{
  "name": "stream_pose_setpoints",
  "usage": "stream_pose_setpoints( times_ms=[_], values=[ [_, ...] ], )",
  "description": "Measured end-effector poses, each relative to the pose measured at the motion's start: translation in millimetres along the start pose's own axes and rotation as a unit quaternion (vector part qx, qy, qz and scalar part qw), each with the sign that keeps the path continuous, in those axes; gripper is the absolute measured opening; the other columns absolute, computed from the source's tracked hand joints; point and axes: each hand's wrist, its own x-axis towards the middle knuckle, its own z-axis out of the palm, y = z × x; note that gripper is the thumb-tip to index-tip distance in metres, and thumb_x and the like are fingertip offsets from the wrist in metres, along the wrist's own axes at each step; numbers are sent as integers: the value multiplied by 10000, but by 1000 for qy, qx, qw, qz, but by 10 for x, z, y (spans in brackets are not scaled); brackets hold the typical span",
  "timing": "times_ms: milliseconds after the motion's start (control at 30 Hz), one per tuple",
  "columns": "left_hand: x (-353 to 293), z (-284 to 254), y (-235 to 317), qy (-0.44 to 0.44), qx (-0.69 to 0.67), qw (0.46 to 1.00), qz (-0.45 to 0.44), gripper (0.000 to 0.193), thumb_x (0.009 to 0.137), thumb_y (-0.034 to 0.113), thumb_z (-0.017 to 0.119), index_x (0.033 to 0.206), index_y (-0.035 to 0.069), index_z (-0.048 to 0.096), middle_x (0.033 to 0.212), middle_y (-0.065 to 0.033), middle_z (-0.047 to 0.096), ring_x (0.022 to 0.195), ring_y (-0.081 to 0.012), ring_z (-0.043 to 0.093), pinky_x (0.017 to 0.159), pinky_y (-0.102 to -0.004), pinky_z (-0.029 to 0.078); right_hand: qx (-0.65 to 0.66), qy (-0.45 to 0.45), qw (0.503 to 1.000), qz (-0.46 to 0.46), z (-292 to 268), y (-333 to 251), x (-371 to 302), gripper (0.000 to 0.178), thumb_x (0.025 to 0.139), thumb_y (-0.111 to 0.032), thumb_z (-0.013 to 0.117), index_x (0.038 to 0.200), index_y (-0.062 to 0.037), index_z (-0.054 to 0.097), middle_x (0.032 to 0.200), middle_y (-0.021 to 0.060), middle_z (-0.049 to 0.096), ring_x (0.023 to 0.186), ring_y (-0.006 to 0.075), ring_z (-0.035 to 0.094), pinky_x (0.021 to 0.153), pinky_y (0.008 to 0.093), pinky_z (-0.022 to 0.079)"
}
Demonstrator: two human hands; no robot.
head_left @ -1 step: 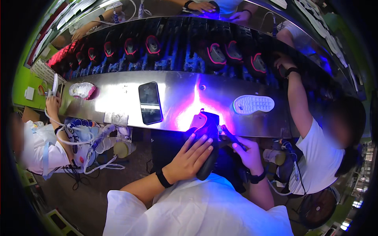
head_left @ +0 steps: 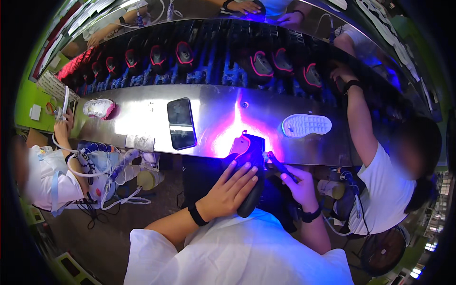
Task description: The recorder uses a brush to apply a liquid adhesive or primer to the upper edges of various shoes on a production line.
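Observation:
A dark shoe with a red-lined collar is tilted against the table's front edge, its near end by my white shirt. My left hand lies over its side, fingers slightly spread and pressed on it, holding it; the thumb is hidden. To the right of the shoe, my right hand is closed round the dark handle of a slim brush. The brush's pale tip is at the shoe's right side, though glare hides whether they touch. Blue-violet light falls on both hands and the shoe.
On the metal table lie a black phone, a white shoe sole and a small white-and-pink piece. Beyond it, a dark conveyor carries several dark shoes. Co-workers sit left and right; the right one's hand reaches over the conveyor.

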Motion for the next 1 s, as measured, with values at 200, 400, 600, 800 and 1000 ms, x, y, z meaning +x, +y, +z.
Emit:
stream_pose_setpoints(
  times_ms=[200,400,600,800,1000],
  values=[
    [63,-59,-44,-26,26,999,40,484,882,137,647,1316,-58,559,1424,-250,567,1357,-398,538,1162,-607,337,6,-10,999,39,-21,-53,-99,354,955,-96,712,1290,12,675,854,-12,666,747,73,596,696,236,487],
    [98,-85,-33,-46,32,997,49,523,871,142,641,1346,-57,551,1435,-242,558,1374,-390,521,1168,-610,326,1,-33,999,20,-76,-15,-599,331,945,-119,732,1239,27,692,825,7,676,729,79,605,683,254,496],
    [174,-48,56,-48,9,999,15,572,872,139,602,1401,-58,511,1495,-239,492,1424,-387,455,1200,-621,263,-14,-17,999,42,-166,-224,-379,297,928,-130,752,1194,-1,721,795,-9,665,716,72,594,675,258,492],
    [385,-14,198,-50,32,998,1,714,786,209,729,1396,-79,493,1469,-260,510,1406,-393,478,1196,-620,264,-17,-22,1000,9,-254,-240,-565,286,936,-124,717,1195,-1,725,787,-13,657,689,70,583,651,251,464],
    [589,8,366,-47,67,996,-19,749,764,205,737,1406,-84,481,1473,-261,499,1400,-388,482,1198,-625,245,55,-13,998,23,-305,-104,-687,310,942,-138,710,1206,25,713,825,9,664,715,82,587,667,249,466]
  ],
)
